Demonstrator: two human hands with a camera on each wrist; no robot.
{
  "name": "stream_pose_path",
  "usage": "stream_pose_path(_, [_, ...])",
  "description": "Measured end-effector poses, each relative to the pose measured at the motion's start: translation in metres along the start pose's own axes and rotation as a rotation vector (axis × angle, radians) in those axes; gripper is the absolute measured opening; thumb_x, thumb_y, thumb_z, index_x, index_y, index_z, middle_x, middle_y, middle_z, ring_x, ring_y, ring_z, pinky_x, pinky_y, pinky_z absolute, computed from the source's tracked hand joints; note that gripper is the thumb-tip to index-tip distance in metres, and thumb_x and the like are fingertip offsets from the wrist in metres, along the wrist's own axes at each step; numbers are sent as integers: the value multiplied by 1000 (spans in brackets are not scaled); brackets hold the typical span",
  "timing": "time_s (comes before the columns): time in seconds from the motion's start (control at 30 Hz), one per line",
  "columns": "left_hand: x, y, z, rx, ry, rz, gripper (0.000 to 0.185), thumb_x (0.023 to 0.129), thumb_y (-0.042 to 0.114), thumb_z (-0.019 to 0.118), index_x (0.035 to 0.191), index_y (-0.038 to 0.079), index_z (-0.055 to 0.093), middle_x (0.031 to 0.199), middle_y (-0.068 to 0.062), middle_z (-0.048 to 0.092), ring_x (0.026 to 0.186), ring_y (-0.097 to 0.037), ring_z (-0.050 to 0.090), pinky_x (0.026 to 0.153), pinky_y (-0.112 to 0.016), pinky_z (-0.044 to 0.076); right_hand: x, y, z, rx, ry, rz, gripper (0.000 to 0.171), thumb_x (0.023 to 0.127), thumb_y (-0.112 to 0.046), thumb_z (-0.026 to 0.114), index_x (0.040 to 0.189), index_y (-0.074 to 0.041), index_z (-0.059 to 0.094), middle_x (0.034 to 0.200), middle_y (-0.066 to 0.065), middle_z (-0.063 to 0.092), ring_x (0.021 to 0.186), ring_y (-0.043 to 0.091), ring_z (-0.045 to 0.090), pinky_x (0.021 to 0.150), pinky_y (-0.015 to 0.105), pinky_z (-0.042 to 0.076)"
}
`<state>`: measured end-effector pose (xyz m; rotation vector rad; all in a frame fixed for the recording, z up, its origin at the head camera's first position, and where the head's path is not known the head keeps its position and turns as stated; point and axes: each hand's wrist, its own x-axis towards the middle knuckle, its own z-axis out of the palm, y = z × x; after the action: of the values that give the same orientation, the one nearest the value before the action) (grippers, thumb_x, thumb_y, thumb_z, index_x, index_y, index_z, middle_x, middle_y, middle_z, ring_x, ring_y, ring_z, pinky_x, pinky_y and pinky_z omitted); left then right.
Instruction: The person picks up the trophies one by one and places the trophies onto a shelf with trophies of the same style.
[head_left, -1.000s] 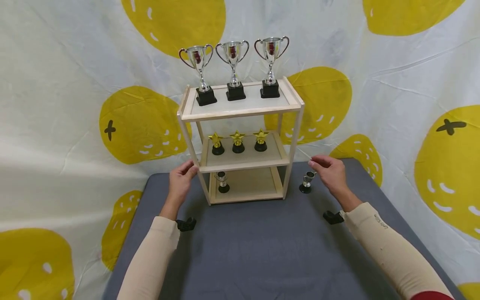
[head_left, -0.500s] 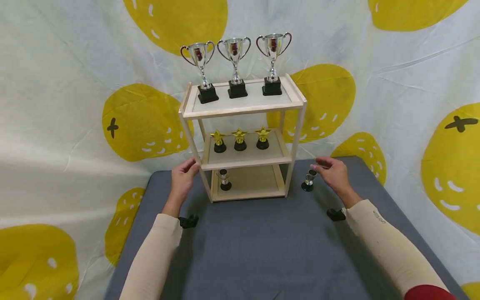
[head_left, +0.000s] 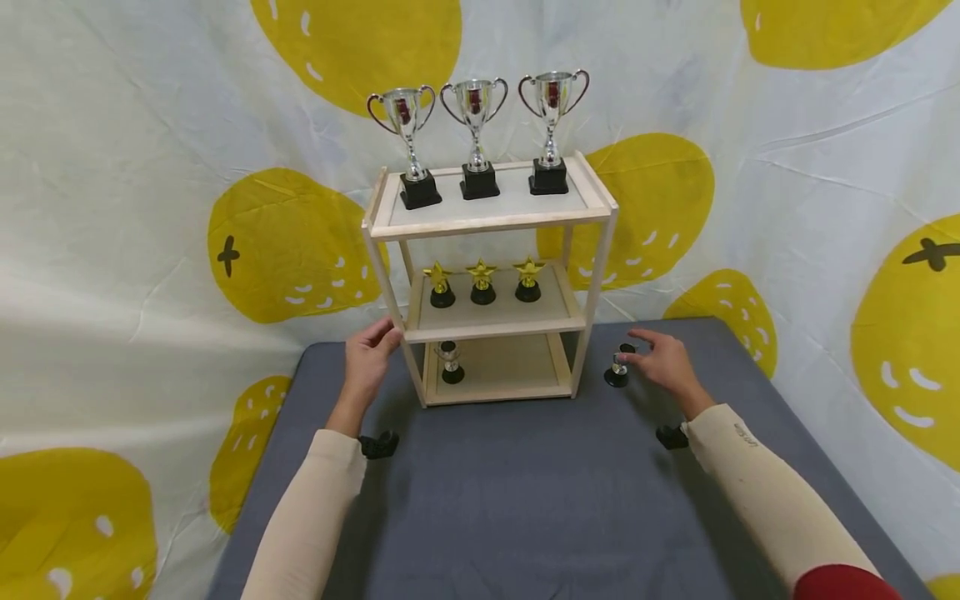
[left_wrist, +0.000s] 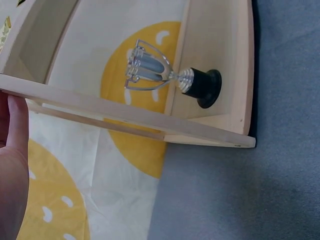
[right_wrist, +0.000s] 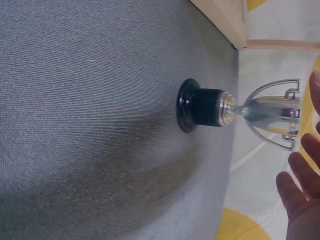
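A small silver trophy cup [head_left: 618, 372] with a black base [right_wrist: 206, 107] stands upright on the table, to the right of a wooden shelf rack [head_left: 495, 224]. My right hand [head_left: 664, 367] is at its rim, thumb and fingers apart around the cup's top. In the right wrist view the fingers are spread beside the handles. My left hand [head_left: 367, 357] holds the rack's left front post, the thumb [left_wrist: 18, 122] lying against the wood. On the bottom shelf, at the left, sits a matching small trophy cup [left_wrist: 156, 70].
Gold star trophies [head_left: 482, 282] on black bases line the middle shelf. Tall silver two-handled cups [head_left: 476, 125] stand along the top shelf. A grey cloth covers the table [head_left: 487, 492]; a lemon-print curtain [head_left: 795, 217] hangs right behind.
My right hand has lowered slightly, and its thumb and fingers have spread around the small cup's rim. The left hand stays at the post. The head view has shifted slightly.
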<state>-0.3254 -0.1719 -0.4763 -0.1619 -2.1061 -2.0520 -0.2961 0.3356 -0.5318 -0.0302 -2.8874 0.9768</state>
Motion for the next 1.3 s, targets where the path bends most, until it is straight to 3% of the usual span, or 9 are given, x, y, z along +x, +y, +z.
stream_pose_path(0.27, [-1,1,0,10,-2,-9,37,102,6,65,137,-4,65,134,-24,67,97,4,69,89,-15,58,3,7,9,38,33,-28,53,97,-26,76,140,2,63,141,29,62,127,52,57,106,67,47])
stream_pose_path(0.4, [-2,1,1,7,-3,-8,37,102,6,65,138,-4,65,138,-28,64,97,4,69,89,-15,58,4,11,12,20,72,-58,48,95,-24,78,133,3,68,131,30,68,115,49,64,98,64,51])
stream_pose_path(0.57, [-3,-1,3,-2,-5,-3,38,101,7,66,138,-4,65,135,-21,67,99,3,70,90,-16,58,5,16,16,27,94,-53,45,95,-20,77,131,5,69,120,31,72,103,45,69,90,61,55])
stream_pose_path(0.7, [-2,-3,3,-12,18,0,38,101,7,67,137,-3,66,130,-13,70,99,2,70,90,-16,58,8,14,19,43,94,-10,43,95,-22,78,129,4,70,120,29,72,105,45,69,90,60,56])
stream_pose_path(1.0, [-2,-5,0,-17,32,6,39,101,9,66,138,-3,65,138,-23,65,102,1,70,91,-16,58,14,8,21,69,86,97,43,93,-24,80,128,1,73,123,26,73,116,46,64,101,60,52])
stream_pose_path(1.3, [-1,-6,2,-4,34,9,38,101,9,67,137,-3,66,134,-18,69,100,3,70,91,-15,58,14,12,24,66,117,104,42,92,-26,81,124,1,75,120,26,74,115,46,65,101,60,51])
